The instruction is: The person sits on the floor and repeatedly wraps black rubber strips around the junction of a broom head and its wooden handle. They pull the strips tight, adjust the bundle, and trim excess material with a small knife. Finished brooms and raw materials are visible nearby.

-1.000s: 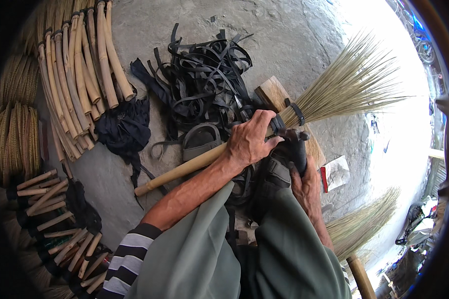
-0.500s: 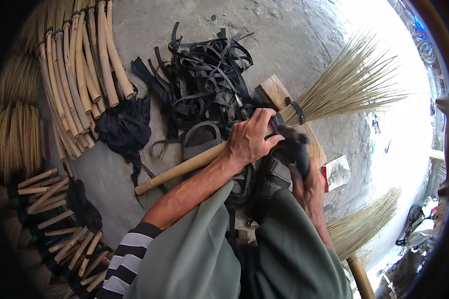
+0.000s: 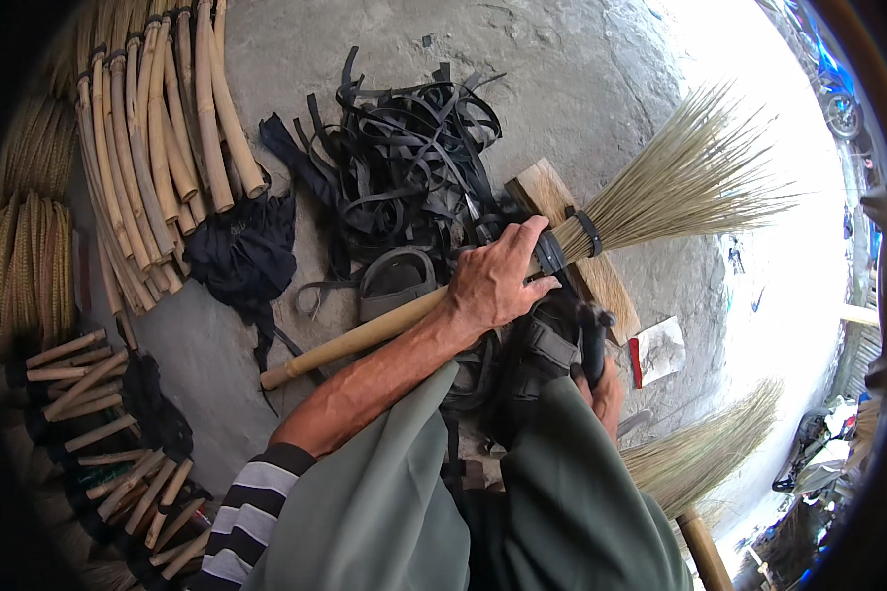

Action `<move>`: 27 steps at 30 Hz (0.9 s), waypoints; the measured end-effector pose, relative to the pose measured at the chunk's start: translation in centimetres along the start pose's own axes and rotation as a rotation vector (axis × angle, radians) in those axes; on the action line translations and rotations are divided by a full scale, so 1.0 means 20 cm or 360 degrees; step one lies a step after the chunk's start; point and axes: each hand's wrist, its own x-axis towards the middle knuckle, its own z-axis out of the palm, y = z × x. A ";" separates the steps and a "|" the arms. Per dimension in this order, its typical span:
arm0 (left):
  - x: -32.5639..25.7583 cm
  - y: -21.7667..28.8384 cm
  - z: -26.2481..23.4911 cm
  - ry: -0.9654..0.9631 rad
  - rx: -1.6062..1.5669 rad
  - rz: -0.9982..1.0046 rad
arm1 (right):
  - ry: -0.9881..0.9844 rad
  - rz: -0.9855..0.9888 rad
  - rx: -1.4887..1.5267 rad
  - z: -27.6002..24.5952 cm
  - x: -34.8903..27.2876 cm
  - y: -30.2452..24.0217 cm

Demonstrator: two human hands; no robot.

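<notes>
A straw broom lies across a wooden block, its pale bristles fanned to the upper right. Two black bands hold the bristles: a wide one at the handle's end and a narrow one farther out. My left hand is closed around the bamboo handle, just short of the wide band. Below the block, my right hand grips a dark hammer, its head raised and apart from the broom. My right knee partly covers that hand.
Tangled black strips lie beyond my left hand, with a dark cloth beside them. Bundled bamboo handles fill the far left, shorter ones nearer. Another broom rests at right, near a red-and-white packet.
The hammer in my right hand has come away from the wide band, down and back toward my knee. My left hand keeps its hold, and the broom has barely shifted.
</notes>
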 end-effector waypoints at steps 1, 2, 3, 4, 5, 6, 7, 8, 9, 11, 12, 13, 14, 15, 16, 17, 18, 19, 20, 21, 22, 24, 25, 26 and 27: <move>0.01 -0.01 0.00 -0.0051 -0.0041 -0.0057 | 0.0013 0.0107 -0.0036 0.01 -0.06 0.06; 0.02 -0.02 -0.02 -0.0103 -0.0086 -0.0111 | 0.0047 0.0167 -0.0071 0.02 -0.11 0.13; 0.02 -0.03 -0.03 -0.0144 -0.0151 -0.0148 | 0.0027 0.0280 -0.0120 0.00 -0.15 0.21; 0.02 -0.04 -0.05 -0.0209 -0.0282 -0.0184 | -0.0028 0.0316 -0.0011 -0.01 -0.20 0.29; 0.01 -0.06 -0.08 -0.0262 -0.0421 -0.0206 | -0.0141 0.0402 0.0096 -0.02 -0.23 0.37; 0.00 -0.09 -0.12 -0.0340 -0.0538 -0.0269 | -0.0257 0.0487 0.0208 -0.03 -0.26 0.43; -0.01 -0.10 -0.15 -0.0420 -0.0552 -0.0331 | -0.0170 0.0558 0.0100 -0.02 -0.30 0.46; -0.03 -0.11 -0.17 -0.0408 -0.0491 -0.0289 | -0.0084 0.0266 -0.0172 -0.04 -0.32 0.48; -0.05 -0.12 -0.18 -0.0393 -0.0423 -0.0254 | -0.0019 -0.0038 -0.0431 -0.06 -0.32 0.47; -0.05 -0.11 -0.17 -0.0321 -0.0341 -0.0182 | 0.0127 -0.0236 -0.0641 -0.10 -0.28 0.36; -0.05 -0.10 -0.15 -0.0267 -0.0331 -0.0143 | 0.0160 -0.0144 -0.0571 -0.13 -0.24 0.26; -0.03 -0.08 -0.12 -0.0236 -0.0318 -0.0120 | 0.0223 -0.0145 -0.0499 -0.17 -0.20 0.14; -0.02 -0.06 -0.10 -0.0230 -0.0323 -0.0127 | 0.0136 -0.0005 -0.0280 -0.16 -0.12 0.03; 0.00 -0.05 -0.08 -0.0247 -0.0318 -0.0160 | 0.0099 -0.0065 -0.0037 -0.15 -0.04 -0.08; 0.02 -0.04 -0.07 -0.0264 -0.0308 -0.0197 | 0.0042 -0.0060 0.0231 -0.10 0.04 -0.18; 0.02 -0.03 -0.06 -0.0325 -0.0316 -0.0216 | 0.0048 -0.0112 0.0309 -0.02 0.14 -0.26; 0.03 -0.02 -0.05 -0.0386 -0.0321 -0.0241 | 0.0018 -0.0084 0.0498 0.05 0.22 -0.32; 0.03 -0.01 -0.06 -0.0451 -0.0324 -0.0273 | -0.0018 -0.0052 0.0690 0.12 0.30 -0.36; 0.01 0.00 -0.06 -0.0410 -0.0269 -0.0255 | -0.0083 -0.0050 0.0923 0.16 0.35 -0.37; 0.01 0.00 -0.06 -0.0364 -0.0216 -0.0230 | -0.0065 0.0002 0.0928 0.18 0.39 -0.37; 0.00 0.00 -0.06 -0.0336 -0.0161 -0.0223 | -0.0078 0.0016 0.0973 0.19 0.43 -0.36; -0.02 0.01 -0.06 -0.0317 -0.0111 -0.0251 | -0.0101 -0.0003 0.0926 0.17 0.44 -0.33; -0.02 0.01 -0.05 -0.0306 -0.0092 -0.0260 | -0.0107 -0.0036 0.0834 0.15 0.43 -0.32; -0.02 0.01 -0.04 -0.0330 -0.0056 -0.0295 | -0.0113 0.0044 0.0720 0.13 0.41 -0.32; -0.02 0.02 -0.04 -0.0337 -0.0024 -0.0316 | -0.0144 0.0000 0.0740 0.10 0.38 -0.32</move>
